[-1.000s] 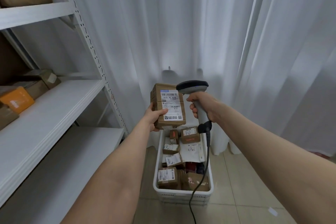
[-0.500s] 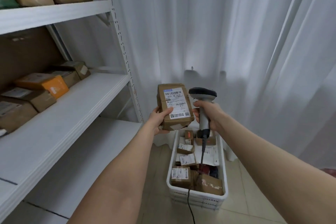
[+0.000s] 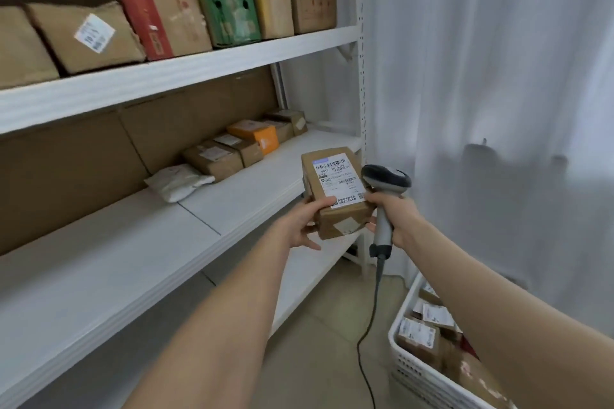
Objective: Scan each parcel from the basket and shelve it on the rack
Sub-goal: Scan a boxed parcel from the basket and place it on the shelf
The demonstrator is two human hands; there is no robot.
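Observation:
My left hand (image 3: 304, 222) grips a brown cardboard parcel (image 3: 335, 191) from below, thumb on its top, white shipping label facing up. The parcel hovers just off the front edge of the middle shelf of the white rack (image 3: 232, 206). My right hand (image 3: 395, 214) holds a grey barcode scanner (image 3: 385, 181) by its handle, right beside the parcel, head pointing left; its cable hangs to the floor. The white basket (image 3: 418, 372) with several small labelled parcels sits on the floor at the lower right, partly hidden by my right forearm.
The middle shelf carries a white padded bag (image 3: 177, 183) and a row of small boxes, one orange (image 3: 255, 136), along its back. The top shelf (image 3: 186, 71) holds several larger cartons. White curtains (image 3: 481, 76) hang to the right. A lower shelf lies beneath.
My view has swung left from the basket toward the rack. Both hands, with the parcel and the scanner, have moved left to the middle shelf's front edge. The basket now lies at the lower right.

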